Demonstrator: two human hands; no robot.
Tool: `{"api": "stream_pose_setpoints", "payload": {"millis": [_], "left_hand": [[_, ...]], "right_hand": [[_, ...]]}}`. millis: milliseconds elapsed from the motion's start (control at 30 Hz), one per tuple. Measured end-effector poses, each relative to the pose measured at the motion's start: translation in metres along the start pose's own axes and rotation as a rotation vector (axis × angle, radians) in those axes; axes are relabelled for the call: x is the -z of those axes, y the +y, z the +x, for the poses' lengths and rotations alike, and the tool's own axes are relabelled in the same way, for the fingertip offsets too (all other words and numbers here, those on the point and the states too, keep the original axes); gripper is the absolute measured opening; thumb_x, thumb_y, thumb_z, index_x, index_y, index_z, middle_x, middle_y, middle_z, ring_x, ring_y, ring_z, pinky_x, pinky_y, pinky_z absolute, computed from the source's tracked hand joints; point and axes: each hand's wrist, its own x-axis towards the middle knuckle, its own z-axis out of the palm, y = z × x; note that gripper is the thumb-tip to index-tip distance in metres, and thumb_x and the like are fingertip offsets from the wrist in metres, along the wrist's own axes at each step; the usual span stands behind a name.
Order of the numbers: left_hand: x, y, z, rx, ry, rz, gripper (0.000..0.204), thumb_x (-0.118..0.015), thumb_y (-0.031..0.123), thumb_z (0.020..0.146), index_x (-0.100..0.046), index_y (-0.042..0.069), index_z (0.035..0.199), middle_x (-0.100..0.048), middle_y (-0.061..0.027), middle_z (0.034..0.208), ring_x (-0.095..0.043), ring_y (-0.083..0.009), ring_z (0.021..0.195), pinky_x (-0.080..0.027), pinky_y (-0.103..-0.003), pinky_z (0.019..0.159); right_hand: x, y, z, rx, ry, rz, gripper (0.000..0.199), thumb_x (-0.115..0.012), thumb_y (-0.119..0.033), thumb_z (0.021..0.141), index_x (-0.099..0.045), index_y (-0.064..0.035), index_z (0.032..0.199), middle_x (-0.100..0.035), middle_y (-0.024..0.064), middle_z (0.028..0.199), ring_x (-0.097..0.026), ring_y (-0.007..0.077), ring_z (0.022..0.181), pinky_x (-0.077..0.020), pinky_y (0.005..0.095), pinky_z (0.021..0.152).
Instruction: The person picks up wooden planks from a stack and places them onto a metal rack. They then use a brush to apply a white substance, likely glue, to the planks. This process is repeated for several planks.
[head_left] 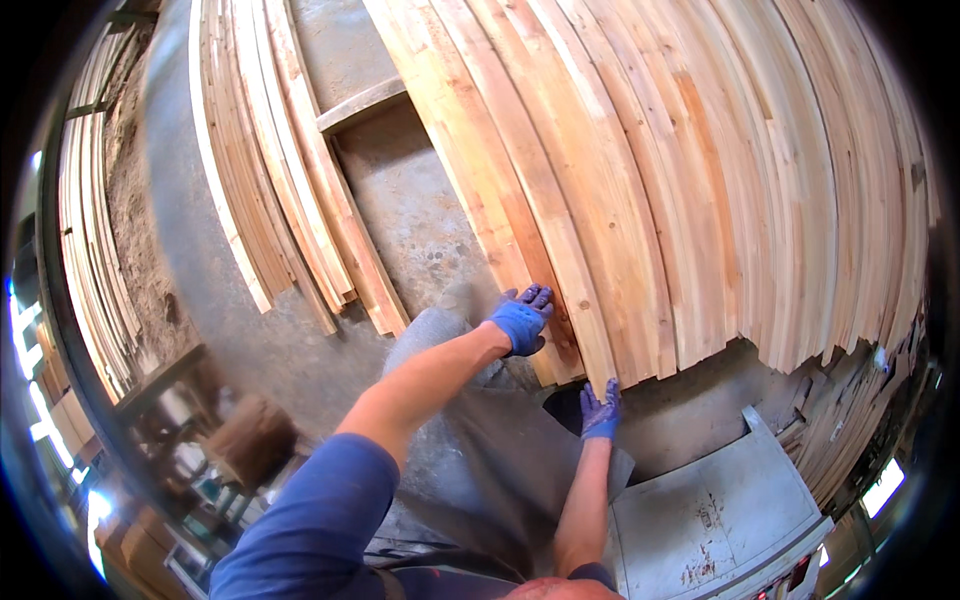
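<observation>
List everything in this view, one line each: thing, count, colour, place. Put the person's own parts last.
large stack of wooden planks: many, pale to reddish wood, centre and right, near ends by the hands
smaller stack of planks: many, pale wood, left of centre on the floor
planks at far left: many, pale, along the left edge
concrete floor: one, grey, between the stacks
metal machine table: one, grey, lower right
left hand: one, blue glove, flat on a plank's left edge
right hand: one, blue glove, at a plank's end
</observation>
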Motion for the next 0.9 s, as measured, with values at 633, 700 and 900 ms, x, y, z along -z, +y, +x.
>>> {"api": "stream_pose_setpoints", "payload": {"millis": [633,700,900], "left_hand": [[0.001,-0.007,-0.003,0.088,0.006,-0.206,0.064,-0.065,0.037,0.081,-0.049,0.007,0.136,-0.034,-0.0147,0.154,-0.031,-0.0324,0.143,-0.029,-0.054,0.112],[-0.001,-0.008,-0.002,0.102,0.038,-0.256,0.064,-0.065,0.037,0.08,-0.05,0.007,0.135,-0.035,-0.0151,0.153,-0.032,-0.0326,0.142,-0.029,-0.054,0.112],[0.002,-0.005,0.004,0.141,0.067,-0.601,0.065,-0.067,0.043,0.078,-0.054,0.004,0.128,-0.055,-0.0193,0.132,-0.051,-0.0323,0.127,-0.044,-0.044,0.101]], "right_hand": [[-0.007,0.012,0.02,0.011,-0.107,0.033,0.05,-0.069,-0.044,0.087,-0.055,-0.0171,0.128,-0.057,0.0067,0.119,-0.055,0.0273,0.101,-0.0522,0.0367,0.083],[0.003,0.012,0.021,-0.013,-0.108,0.025,0.05,-0.068,-0.044,0.088,-0.055,-0.0177,0.129,-0.056,0.0063,0.123,-0.055,0.0291,0.105,-0.0519,0.0385,0.085],[-0.003,-0.001,-0.004,-0.06,-0.046,-0.045,0.055,-0.066,-0.046,0.089,-0.052,-0.0164,0.133,-0.053,0.0088,0.128,-0.052,0.0354,0.112,-0.0502,0.043,0.092]]}}
